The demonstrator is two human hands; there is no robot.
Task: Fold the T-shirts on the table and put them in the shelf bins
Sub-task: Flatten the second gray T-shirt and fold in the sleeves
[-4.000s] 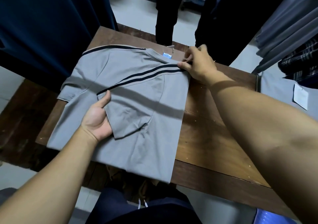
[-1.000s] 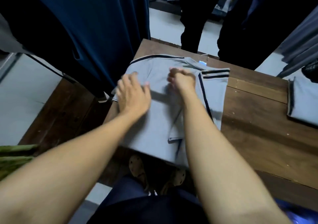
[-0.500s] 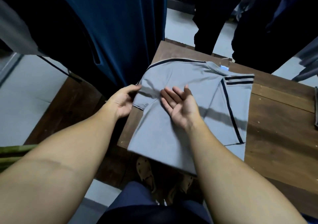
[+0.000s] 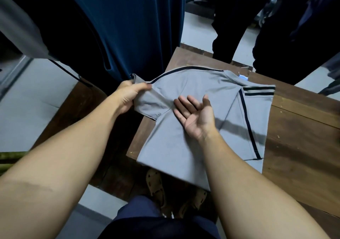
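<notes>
T-shirt (image 4: 193,91) sits on the left half of the table (image 4: 298,146), with its 6 o'clock hem hanging off the near edge. Right grip (image 4: 196,117) lies on the shirt's middle. Left grip (image 4: 127,97) holds the sleeve (image 4: 150,104) at 9 o'clock, out past the table's edge. Hanging garment (image 4: 128,27) is at 11 o'clock, and someone's legs (image 4: 230,27) are behind the table at 1.

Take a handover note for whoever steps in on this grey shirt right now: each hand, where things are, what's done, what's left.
Left hand: grips the left sleeve, held out past the table's left edge.
Right hand: open, palm up, resting on the middle of the shirt.
Grey T-shirt: lies on the wooden table, hem hanging over the near edge.
Done: right side looks folded in, striped sleeve on top.
Left: fold the left sleeve in, fold up, carry to a shelf bin; none in view.
</notes>
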